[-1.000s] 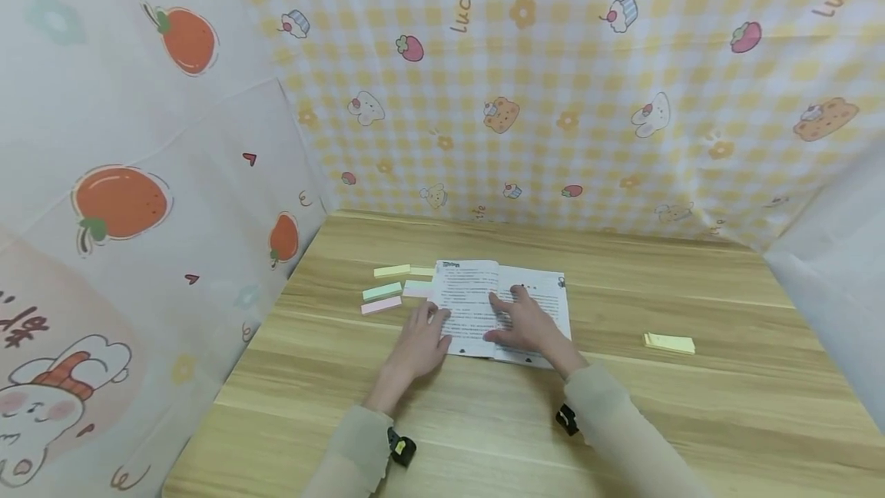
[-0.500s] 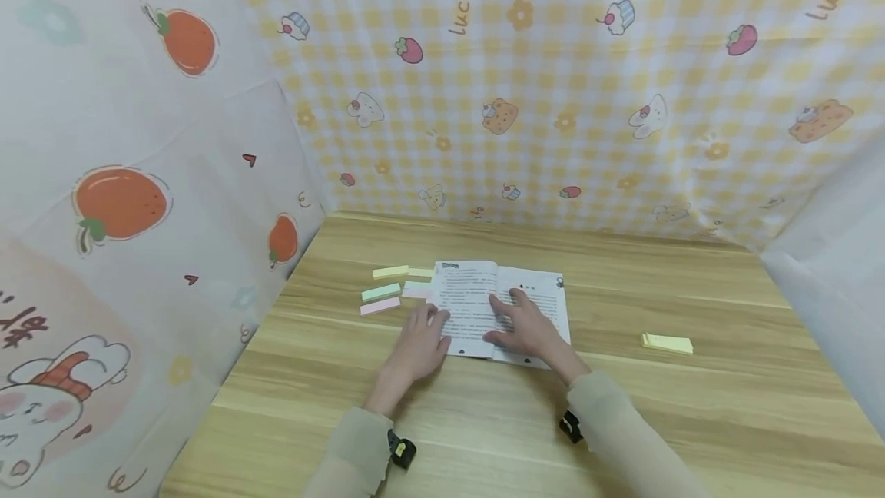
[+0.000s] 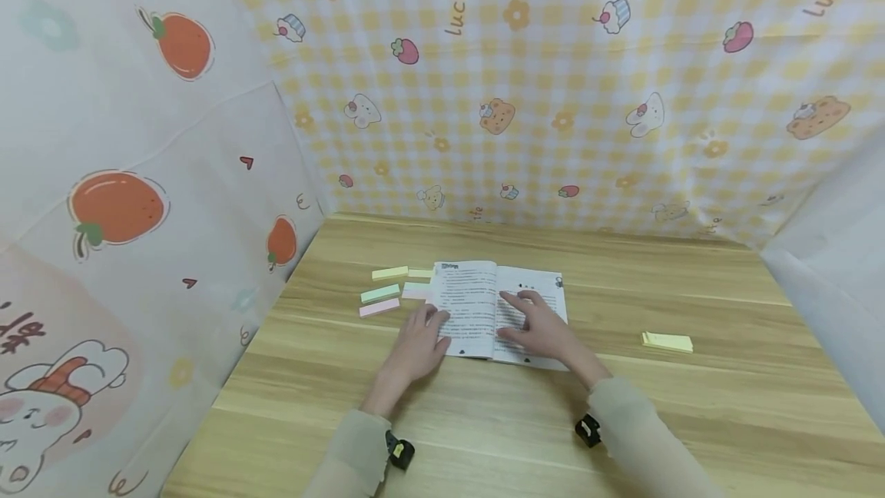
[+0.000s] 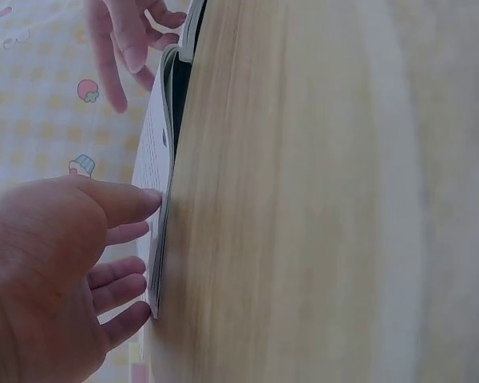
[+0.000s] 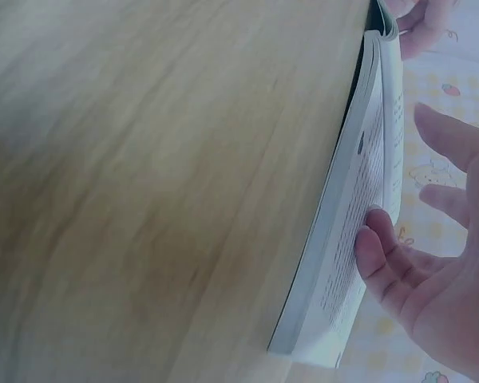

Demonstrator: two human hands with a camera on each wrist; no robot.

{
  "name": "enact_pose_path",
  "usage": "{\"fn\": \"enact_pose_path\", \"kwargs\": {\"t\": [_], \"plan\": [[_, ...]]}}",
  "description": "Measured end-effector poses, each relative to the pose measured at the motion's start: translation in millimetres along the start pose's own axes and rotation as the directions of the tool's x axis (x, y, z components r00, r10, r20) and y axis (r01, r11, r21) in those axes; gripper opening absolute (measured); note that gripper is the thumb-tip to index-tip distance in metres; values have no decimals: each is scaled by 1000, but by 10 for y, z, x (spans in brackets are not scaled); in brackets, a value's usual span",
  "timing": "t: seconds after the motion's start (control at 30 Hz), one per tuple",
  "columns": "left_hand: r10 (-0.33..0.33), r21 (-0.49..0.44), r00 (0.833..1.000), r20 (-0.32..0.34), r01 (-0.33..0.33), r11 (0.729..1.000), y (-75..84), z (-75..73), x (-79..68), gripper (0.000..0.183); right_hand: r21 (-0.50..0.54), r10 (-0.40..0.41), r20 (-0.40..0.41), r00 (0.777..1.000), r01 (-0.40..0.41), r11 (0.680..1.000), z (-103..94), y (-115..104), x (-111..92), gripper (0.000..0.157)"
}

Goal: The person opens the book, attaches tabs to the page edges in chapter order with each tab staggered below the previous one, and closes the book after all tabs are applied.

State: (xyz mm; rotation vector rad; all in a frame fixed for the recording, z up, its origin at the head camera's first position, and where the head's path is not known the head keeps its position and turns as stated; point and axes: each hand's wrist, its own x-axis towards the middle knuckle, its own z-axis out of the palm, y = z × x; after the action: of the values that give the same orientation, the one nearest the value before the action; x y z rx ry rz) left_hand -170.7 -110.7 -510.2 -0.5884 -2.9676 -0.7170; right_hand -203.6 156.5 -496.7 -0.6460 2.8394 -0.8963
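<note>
An open book (image 3: 466, 283) with printed pages lies on the wooden table. My left hand (image 3: 418, 340) rests its fingertips along the outer edge of the left page; in the left wrist view its thumb (image 4: 128, 203) lies on the page near the bottom edge. Over the right page is my right hand (image 3: 545, 327), fingers spread and holding nothing. The right wrist view shows its lower fingertips (image 5: 371, 249) touching that page, while the thumb (image 5: 447, 132) stays raised above it. Part of the right page's text is hidden under this hand.
Left of the book lie yellow (image 3: 390, 273), green (image 3: 380, 293) and pink (image 3: 379, 307) sticky-note strips, with more strips partly under the book's left edge. A yellow sticky-note pad (image 3: 667, 342) sits to the right. A patterned cloth (image 3: 539, 160) hangs behind the table.
My right hand has slid a little to the right over the right page, away from the spine. My left hand and the book have stayed in place.
</note>
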Motion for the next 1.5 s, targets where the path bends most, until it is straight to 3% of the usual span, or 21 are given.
{"fn": "enact_pose_path", "kwargs": {"t": [0.37,0.83,1.07,1.5], "plan": [[20,-27,1000,-21,-21,999,-58,10,-10,41,37,-59,-139,989,65,997,-105,129,-97,58],[15,-69,1000,-17,-16,997,-85,8,10,43,75,-71,-158,985,83,994,-458,278,-282,51],[0,-92,1000,-9,-1,996,-92,2,6,43,51,-114,-197,974,126,991,-629,342,-382,49],[-8,-98,1000,3,9,995,-88,-5,-2,44,-31,-135,-266,954,131,991,-845,518,-579,49]]}}
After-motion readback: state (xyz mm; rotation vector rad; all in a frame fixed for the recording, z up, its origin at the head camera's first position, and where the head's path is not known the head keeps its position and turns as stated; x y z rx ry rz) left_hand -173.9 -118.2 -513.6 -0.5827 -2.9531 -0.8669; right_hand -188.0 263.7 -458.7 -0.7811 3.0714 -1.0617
